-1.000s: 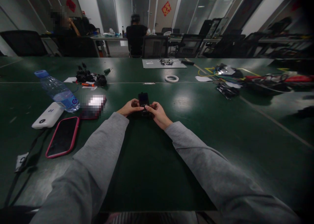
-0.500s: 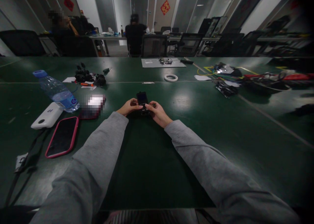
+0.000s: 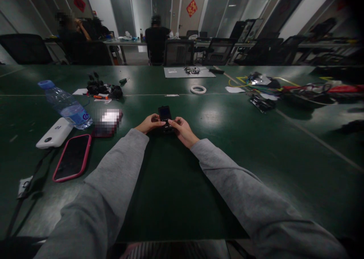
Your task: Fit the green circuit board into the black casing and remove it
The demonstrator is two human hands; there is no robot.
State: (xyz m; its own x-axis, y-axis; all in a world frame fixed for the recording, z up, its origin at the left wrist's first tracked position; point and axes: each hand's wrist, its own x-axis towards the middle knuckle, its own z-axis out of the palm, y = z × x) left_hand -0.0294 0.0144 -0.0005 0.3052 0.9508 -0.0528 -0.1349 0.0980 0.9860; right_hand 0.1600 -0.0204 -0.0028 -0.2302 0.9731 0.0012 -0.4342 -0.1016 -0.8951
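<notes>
Between my two hands is a small black handheld device (image 3: 165, 112) with a dark screen on its upper half and buttons below, much like a handheld game console. My left hand (image 3: 148, 124) grips its left side, thumb laid over the lower front. From the right, my right hand (image 3: 184, 131) holds the other edge, and its thumb rests on the buttons. The device is tilted toward me, just over the green table (image 3: 176, 183). Most of my fingers are hidden behind it, and the screen's content is too dark to read.
Left of my arms lie a red-cased phone (image 3: 72, 158), a white power bank (image 3: 55, 134) with a cable, a tilted water bottle (image 3: 66, 105) and a blurred-out phone-like object (image 3: 107, 123). Farther off are a white tape roll (image 3: 198, 89), a grey board (image 3: 173, 73) and tangled cables (image 3: 263, 81).
Both hands and the device stay in nearly the same place. A seated person at the far left has shifted an arm slightly.
</notes>
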